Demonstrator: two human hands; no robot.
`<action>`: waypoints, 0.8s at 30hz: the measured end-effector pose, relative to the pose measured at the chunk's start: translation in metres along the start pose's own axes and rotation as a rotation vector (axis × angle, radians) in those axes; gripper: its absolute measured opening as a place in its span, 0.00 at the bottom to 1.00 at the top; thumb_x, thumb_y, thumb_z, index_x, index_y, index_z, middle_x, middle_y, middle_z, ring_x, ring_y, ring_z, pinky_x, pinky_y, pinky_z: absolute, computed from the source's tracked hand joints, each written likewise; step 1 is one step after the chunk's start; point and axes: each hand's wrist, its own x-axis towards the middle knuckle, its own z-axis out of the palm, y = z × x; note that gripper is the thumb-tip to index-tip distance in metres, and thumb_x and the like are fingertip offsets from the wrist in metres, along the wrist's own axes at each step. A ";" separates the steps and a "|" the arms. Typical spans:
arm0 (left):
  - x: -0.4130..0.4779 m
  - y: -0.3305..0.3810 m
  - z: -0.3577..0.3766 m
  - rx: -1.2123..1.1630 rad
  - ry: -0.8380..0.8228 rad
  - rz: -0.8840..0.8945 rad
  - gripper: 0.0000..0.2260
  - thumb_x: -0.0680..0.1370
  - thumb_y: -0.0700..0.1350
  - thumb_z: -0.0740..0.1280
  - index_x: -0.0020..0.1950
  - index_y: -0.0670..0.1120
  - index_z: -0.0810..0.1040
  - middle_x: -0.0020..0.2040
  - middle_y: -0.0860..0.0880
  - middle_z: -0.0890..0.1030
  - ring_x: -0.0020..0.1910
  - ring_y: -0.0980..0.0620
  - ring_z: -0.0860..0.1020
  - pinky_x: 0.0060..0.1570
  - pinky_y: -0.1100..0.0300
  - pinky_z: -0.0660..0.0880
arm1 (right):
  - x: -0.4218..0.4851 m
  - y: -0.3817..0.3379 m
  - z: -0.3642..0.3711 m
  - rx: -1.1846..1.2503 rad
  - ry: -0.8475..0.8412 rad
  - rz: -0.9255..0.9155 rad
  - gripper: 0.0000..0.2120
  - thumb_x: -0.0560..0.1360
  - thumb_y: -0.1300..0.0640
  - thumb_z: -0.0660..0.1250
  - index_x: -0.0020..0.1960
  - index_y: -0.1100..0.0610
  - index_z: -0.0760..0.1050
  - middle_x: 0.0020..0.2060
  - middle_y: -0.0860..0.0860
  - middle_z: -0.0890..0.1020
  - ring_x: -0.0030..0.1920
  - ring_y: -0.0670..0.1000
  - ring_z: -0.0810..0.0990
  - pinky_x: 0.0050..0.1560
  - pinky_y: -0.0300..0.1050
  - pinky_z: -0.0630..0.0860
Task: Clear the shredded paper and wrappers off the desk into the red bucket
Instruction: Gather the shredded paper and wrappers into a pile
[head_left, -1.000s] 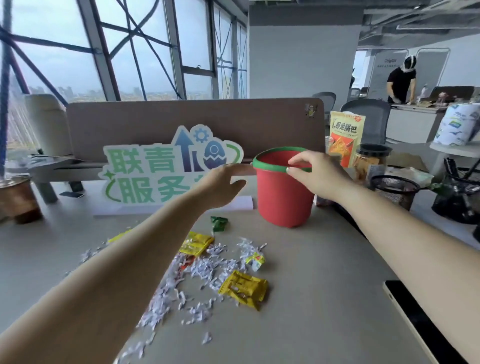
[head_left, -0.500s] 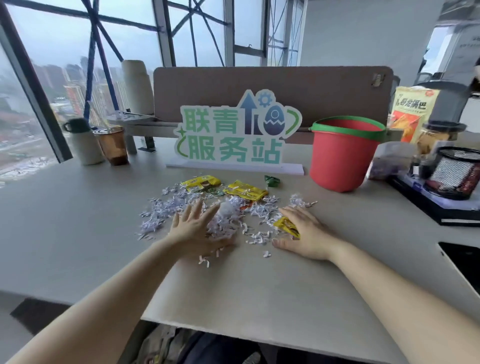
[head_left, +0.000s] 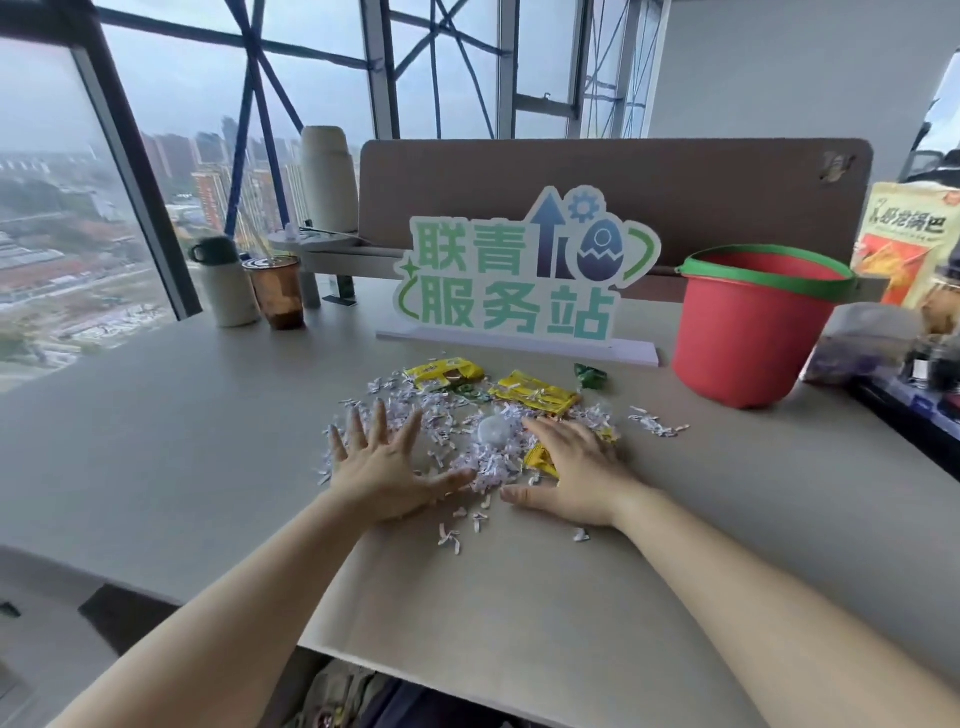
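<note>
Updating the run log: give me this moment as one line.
phase: gathering | left hand: flat, fingers spread on shredded paper | right hand: flat over yellow wrapper | red bucket: upright, beyond right hand, untouched

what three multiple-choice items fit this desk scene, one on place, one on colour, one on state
1. Where does the red plastic bucket stand relative to the pile of shredded white paper? A) right of it, apart B) left of it C) on it
2. What colour is the bucket's rim band? A) blue B) green C) yellow
3. How do the left hand and right hand lie? A) flat on the shreds B) gripping the bucket C) raised in air
Answers: 1 A, a gap separates them; 2 B, the band is green; 3 A, both palms press the paper, fingers straight.
</note>
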 end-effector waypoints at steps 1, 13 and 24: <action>0.000 -0.003 -0.001 -0.017 -0.022 -0.017 0.52 0.56 0.82 0.50 0.74 0.62 0.39 0.77 0.46 0.38 0.75 0.41 0.35 0.72 0.42 0.34 | 0.002 -0.003 0.001 -0.011 0.013 0.004 0.48 0.64 0.25 0.58 0.75 0.45 0.45 0.76 0.45 0.52 0.76 0.54 0.48 0.74 0.54 0.49; 0.007 0.006 0.007 -0.038 0.080 0.169 0.40 0.69 0.72 0.58 0.75 0.57 0.49 0.78 0.52 0.53 0.77 0.48 0.48 0.76 0.50 0.49 | 0.023 -0.020 0.006 -0.002 0.115 0.034 0.47 0.63 0.26 0.60 0.74 0.47 0.52 0.74 0.49 0.59 0.73 0.57 0.56 0.71 0.56 0.58; 0.009 0.014 0.011 -0.154 0.210 0.256 0.23 0.72 0.63 0.63 0.63 0.55 0.74 0.61 0.49 0.74 0.63 0.45 0.69 0.65 0.53 0.67 | 0.028 -0.016 0.010 0.047 0.214 -0.002 0.17 0.73 0.47 0.64 0.61 0.49 0.72 0.62 0.53 0.73 0.65 0.56 0.66 0.63 0.48 0.65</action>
